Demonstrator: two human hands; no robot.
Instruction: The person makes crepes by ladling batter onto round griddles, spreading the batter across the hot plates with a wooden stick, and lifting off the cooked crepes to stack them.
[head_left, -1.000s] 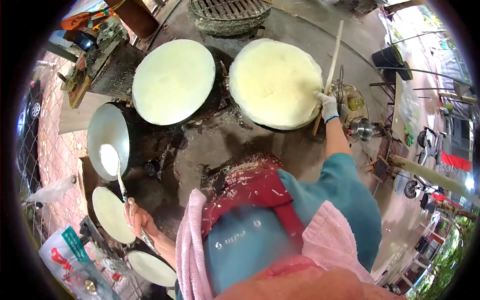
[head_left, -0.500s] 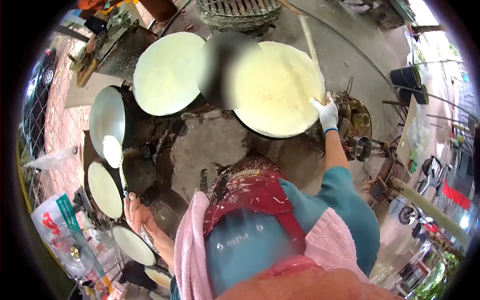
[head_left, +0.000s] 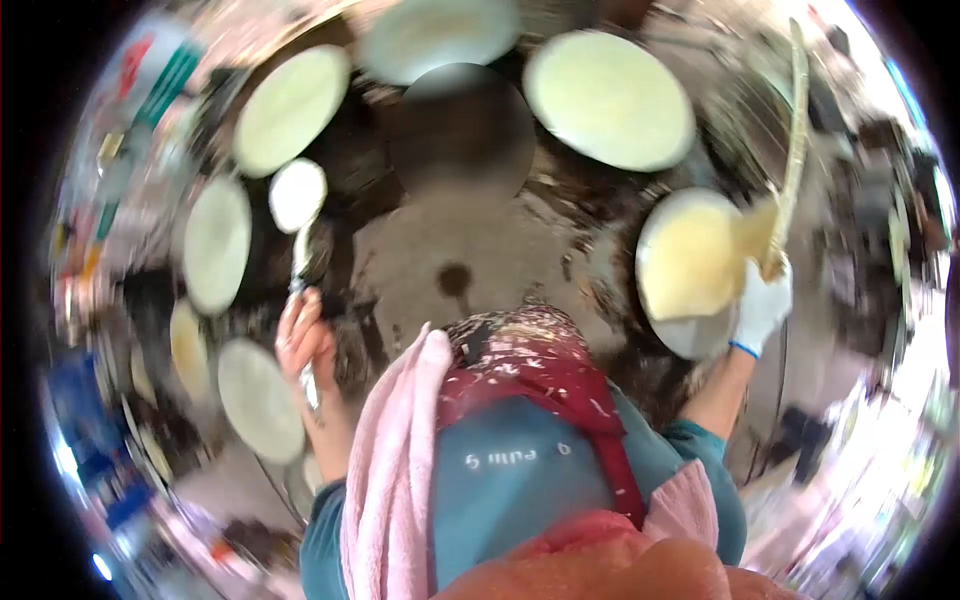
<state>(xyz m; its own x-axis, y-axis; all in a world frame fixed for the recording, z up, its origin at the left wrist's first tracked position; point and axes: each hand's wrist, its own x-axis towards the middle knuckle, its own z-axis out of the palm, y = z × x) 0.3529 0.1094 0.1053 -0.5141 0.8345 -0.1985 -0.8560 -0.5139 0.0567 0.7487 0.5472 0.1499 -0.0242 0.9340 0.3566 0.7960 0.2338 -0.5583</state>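
Fingers [head_left: 311, 303] of the bare left hand [head_left: 306, 342] are curled shut around the handle of a ladle [head_left: 298, 196], and some of that handle shows below the palm too. The ladle's round bowl sits beyond the fingertips, full of something white, and from where I'm standing it hangs just beside the near edge of the upper-left pan [head_left: 292, 112].

Over on the other side, the right hand [head_left: 764, 308] wears a white glove with a blue band at the wrist. Its fingers are closed on the lower end of a long pale stick [head_left: 796, 130], which stands away from the body, slanting slightly. A thin yellowish sheet [head_left: 688, 262] lies on the right-hand pan [head_left: 692, 338], leaving the pan's near edge bare; a fold of it reaches past the right edge towards the stick. Motion blurs that bit, so I can't tell how it meets the stick.

Farther out, the upper-right pan [head_left: 610, 100] is pale right up to its rim, and another round pan [head_left: 440, 38] sits at the far side. More pale rounds [head_left: 217, 245] curve down past the left hand. Closer in, there's a red apron [head_left: 575, 375] spattered white and a pink towel [head_left: 395, 470] hanging over the teal shirt [head_left: 520, 460].
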